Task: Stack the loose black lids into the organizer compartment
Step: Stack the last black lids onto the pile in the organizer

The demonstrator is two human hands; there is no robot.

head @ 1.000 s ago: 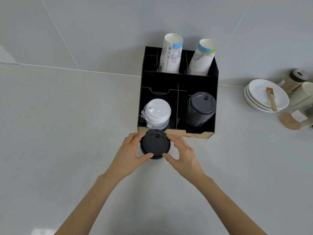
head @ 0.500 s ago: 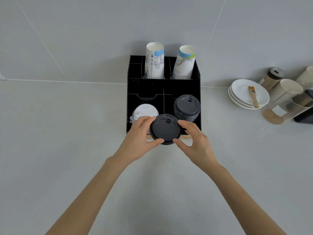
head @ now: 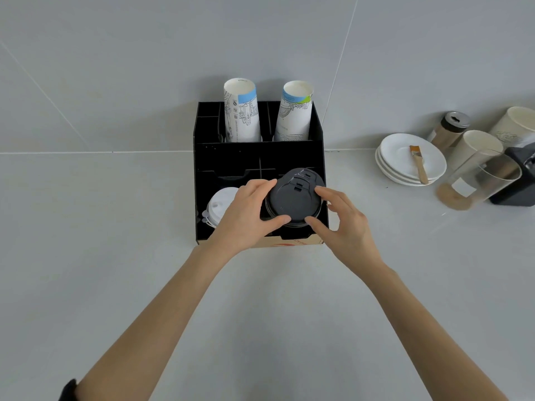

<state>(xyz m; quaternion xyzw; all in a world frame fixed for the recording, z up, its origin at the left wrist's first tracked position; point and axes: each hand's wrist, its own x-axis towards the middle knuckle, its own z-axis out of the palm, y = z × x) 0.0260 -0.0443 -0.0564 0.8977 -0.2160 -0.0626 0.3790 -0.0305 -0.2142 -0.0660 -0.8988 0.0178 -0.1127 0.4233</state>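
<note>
Counter: a pale grey counter (head: 115, 270), smooth and matte, meeting a grey tiled wall (head: 115, 68) along a thin seam behind the organizer.
Organizer: a black organizer (head: 199, 180) stands against the wall, with a brown cardboard front edge. Two rolls of paper cups (head: 241, 111) stand upright in the back compartments.
White lids: a stack of white lids (head: 220, 206) sits in the front left compartment, partly hidden by the left hand.
Black lids: a stack of black lids (head: 293, 198) is held over the front right compartment; the edge of another black lid (head: 307, 172) shows just behind it, lower in the same compartment.
Left hand: the left hand (head: 246, 215) grips the stack's left side, thumb at the near rim, fingers curled over the far rim.
Right hand: the right hand (head: 344, 224) pinches the right side, thumb at the near rim, fingertips (head: 320, 191) on the top edge.
Arms: both forearms are bare and reach forward from the bottom of the view, meeting at the stack.
Right of organizer: white plates (head: 399, 160) are stacked, with a small brush (head: 418, 166) lying on top; jars (head: 474, 180) and a dark appliance (head: 518, 180) crowd the far right.
Open room: the counter lies bare to the left of the organizer and in front of it, under the arms. A clear strip separates the organizer from the plates.
</note>
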